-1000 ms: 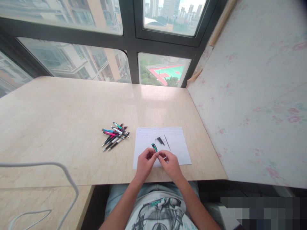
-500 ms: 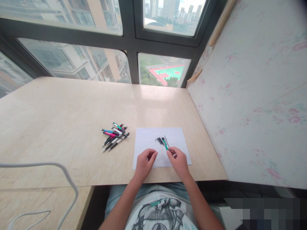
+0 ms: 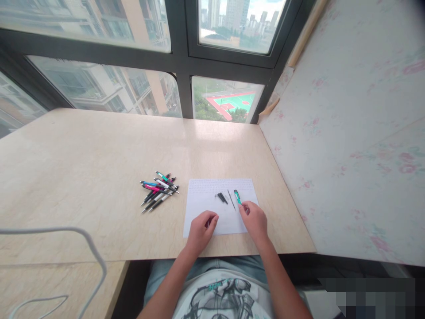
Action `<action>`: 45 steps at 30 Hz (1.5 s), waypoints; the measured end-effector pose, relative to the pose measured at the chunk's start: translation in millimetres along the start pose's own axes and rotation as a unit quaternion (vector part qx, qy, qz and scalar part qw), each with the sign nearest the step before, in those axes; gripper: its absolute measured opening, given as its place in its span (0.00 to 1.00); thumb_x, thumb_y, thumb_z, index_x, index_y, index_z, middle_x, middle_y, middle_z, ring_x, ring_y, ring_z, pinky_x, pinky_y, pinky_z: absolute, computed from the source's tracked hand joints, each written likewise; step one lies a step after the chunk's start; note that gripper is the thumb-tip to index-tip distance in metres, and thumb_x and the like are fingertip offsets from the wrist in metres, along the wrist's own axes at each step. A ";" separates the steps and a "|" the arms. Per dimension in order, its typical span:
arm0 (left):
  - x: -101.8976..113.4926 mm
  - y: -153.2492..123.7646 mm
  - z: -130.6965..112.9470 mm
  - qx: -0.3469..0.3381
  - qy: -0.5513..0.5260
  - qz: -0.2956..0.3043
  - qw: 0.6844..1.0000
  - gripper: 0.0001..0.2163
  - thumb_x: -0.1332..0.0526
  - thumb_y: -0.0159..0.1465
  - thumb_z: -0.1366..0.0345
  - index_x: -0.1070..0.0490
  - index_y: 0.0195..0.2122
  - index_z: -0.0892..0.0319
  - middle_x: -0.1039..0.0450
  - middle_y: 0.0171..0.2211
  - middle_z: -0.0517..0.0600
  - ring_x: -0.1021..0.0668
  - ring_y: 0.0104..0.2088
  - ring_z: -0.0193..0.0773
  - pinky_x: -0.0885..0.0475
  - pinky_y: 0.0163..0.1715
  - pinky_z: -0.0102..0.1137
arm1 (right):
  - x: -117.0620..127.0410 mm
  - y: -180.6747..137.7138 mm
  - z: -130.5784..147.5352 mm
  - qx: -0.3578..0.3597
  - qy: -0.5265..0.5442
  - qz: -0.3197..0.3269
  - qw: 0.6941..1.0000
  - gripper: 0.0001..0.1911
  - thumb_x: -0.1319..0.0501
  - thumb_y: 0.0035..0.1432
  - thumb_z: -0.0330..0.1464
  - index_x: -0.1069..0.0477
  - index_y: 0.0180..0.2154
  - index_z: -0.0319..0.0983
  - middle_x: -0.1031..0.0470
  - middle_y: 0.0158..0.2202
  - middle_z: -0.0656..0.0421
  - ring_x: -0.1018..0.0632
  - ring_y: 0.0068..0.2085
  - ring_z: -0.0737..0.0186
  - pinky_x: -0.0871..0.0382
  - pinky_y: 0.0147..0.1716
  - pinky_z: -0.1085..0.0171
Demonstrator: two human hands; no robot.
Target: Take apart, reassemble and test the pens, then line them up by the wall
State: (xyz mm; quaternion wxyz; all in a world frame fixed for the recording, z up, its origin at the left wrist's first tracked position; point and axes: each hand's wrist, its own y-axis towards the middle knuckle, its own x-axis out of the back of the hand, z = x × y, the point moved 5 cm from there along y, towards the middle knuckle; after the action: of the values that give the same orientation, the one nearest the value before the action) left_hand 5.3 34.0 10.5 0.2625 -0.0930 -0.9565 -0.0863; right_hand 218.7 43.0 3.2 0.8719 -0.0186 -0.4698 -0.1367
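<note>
From the head view, pinches the teal pen barrel [image 3: 237, 196] with the right hand [image 3: 255, 220] over the paper sheet [image 3: 202, 201], just beside the thin refill [image 3: 231, 199] and black pen parts [image 3: 222, 197], and rests the left hand [image 3: 201, 228] curled on the sheet (closed on anything or not: cannot tell).

Long beige marble-patterned tabletop [image 3: 99, 146], glossy, butted against a dark metal-framed window [image 3: 182, 66] that spans the far side. Panes in two rows. Outside, seen from high up: tan and white apartment blocks [image 3: 99, 88], a red and green sports court [image 3: 234, 101] among trees, grey towers [image 3: 232, 11] further off. Right side: wall in pale wallpaper with faded pink flowers [image 3: 348, 133], a light wooden strip [image 3: 269, 107] at its window corner. Lower left: second beige surface [image 3: 49, 288], set lower, a thin white looped cable [image 3: 40, 230] above it. Soft, even daylight; sheen on the tabletop near the glass.
</note>
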 end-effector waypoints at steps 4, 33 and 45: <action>-0.4 -0.2 0.8 0.001 0.000 0.006 1.000 0.11 0.47 0.67 0.60 0.29 0.32 0.57 0.28 0.26 0.49 0.29 0.27 0.36 0.34 0.30 0.30 | -2.1 0.5 -0.9 0.014 0.004 0.011 1.000 0.16 0.47 0.61 0.41 0.26 0.29 0.41 0.22 0.29 0.56 0.25 0.29 0.61 0.40 0.28 0.66; 63.7 -3.7 32.7 0.125 -0.199 -0.185 0.954 0.12 0.38 0.60 0.59 0.29 0.41 0.60 0.26 0.29 0.49 0.27 0.26 0.34 0.30 0.27 0.29 | 25.7 -7.4 -64.5 -0.070 0.112 -0.099 0.986 0.23 0.45 0.58 0.48 0.24 0.29 0.36 0.23 0.26 0.54 0.24 0.28 0.55 0.34 0.30 0.63; 92.3 -17.1 57.0 0.148 -0.069 -0.212 0.964 0.13 0.39 0.60 0.56 0.27 0.39 0.60 0.23 0.30 0.50 0.21 0.31 0.40 0.27 0.30 0.32 | 23.6 -5.0 -65.0 -0.061 0.121 -0.100 0.986 0.22 0.45 0.58 0.47 0.24 0.29 0.36 0.22 0.27 0.53 0.25 0.28 0.56 0.33 0.30 0.62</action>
State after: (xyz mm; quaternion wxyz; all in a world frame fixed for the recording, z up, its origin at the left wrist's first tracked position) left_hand -104.1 41.9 8.1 0.1822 0.1461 -0.9723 0.0089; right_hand 282.7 22.5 -14.1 0.9014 -0.0085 -0.3513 -0.2529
